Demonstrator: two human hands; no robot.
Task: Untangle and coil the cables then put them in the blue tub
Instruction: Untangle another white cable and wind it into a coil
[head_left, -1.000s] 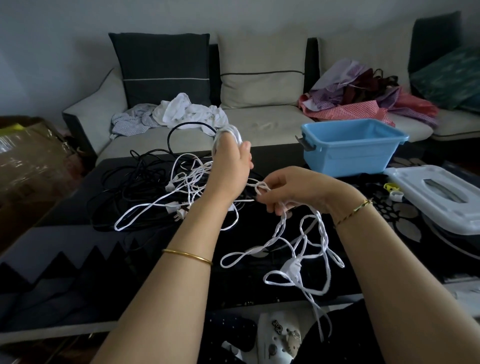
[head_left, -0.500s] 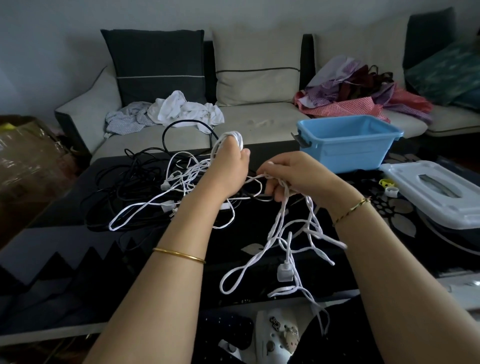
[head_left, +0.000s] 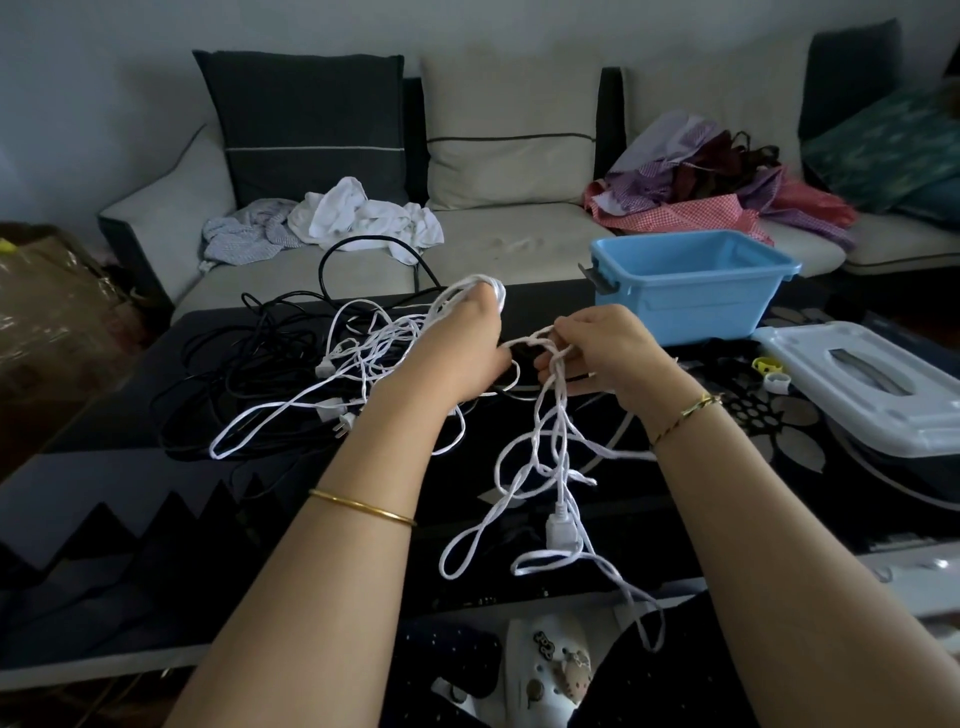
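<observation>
My left hand (head_left: 457, 348) grips a bundle of white cable (head_left: 558, 462) loops that stick out above its knuckles. Just to its right, my right hand (head_left: 608, 353) pinches a twisted strand of the same cable. From it a tangle hangs down past the table's front edge, with a white plug (head_left: 561, 532) in it. More white cable lies tangled with black cables (head_left: 244, 374) on the dark table (head_left: 156, 493) to the left. The blue tub (head_left: 685, 286) stands open at the back right of the table.
A white lid (head_left: 862, 384) lies right of the tub, with small yellow and white clips (head_left: 771, 374) beside it. A sofa (head_left: 509, 234) with cushions and piles of clothes runs behind the table. A wrapped cardboard box (head_left: 47, 306) stands at the far left.
My right hand has risen and moved closer to the left hand, lifting the hanging tangle and its plug. The left hand keeps its grip on the loops.
</observation>
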